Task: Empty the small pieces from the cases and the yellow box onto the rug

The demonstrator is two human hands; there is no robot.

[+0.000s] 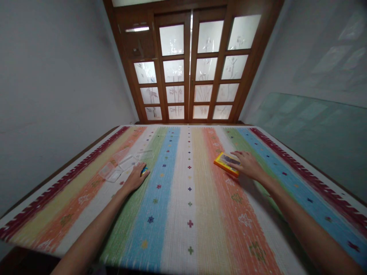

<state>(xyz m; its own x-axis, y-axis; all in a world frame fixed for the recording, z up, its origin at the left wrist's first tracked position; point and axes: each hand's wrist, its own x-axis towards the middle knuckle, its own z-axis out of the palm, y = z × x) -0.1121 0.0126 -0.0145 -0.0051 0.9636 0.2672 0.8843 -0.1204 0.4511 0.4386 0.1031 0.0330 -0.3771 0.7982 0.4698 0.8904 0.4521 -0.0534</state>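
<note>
My left hand (pixel 135 177) rests palm down on the striped cloth, covering a small blue and yellow object (pixel 145 169) that peeks out past the fingers. Just left of it lie several clear plastic cases (pixel 120 165). My right hand (pixel 247 164) lies over the right end of a flat yellow and orange box (pixel 225 162) with a dark picture on top; the fingers touch its far edge. Both forearms stretch forward from the near edge of the table.
The table is covered by a multicolour striped cloth (pixel 189 198) with small cross marks. A wooden door with frosted glass panes (pixel 189 68) stands behind it. Grey walls close in on both sides, with a glass sheet (pixel 312 130) leaning at the right.
</note>
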